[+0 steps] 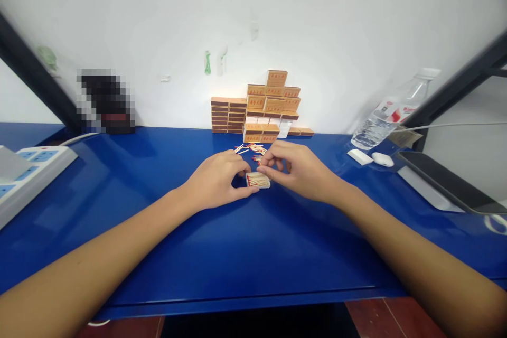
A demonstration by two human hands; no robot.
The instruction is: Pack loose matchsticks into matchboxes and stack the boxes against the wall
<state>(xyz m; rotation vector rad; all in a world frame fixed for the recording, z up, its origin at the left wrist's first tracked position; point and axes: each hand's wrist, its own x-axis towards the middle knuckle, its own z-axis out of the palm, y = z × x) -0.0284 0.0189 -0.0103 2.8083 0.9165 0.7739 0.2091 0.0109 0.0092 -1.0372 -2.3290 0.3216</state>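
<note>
A small open matchbox tray [258, 180], filled with red-tipped matches, rests on the blue table [253, 253]. My left hand [216, 179] curls around the tray's left side, thumb and fingers closed on it. My right hand [295, 169] is pinched over the tray's right top edge, its fingertips together above the matches; whether a match is between them is unclear. Loose matches [253, 149] lie scattered just behind my hands.
Stacked matchboxes [261, 108] stand against the white wall. A clear water bottle [390, 113] leans at the right, by two small white items [370, 157] and a dark tablet [447, 182]. A white power strip [27, 169] lies far left.
</note>
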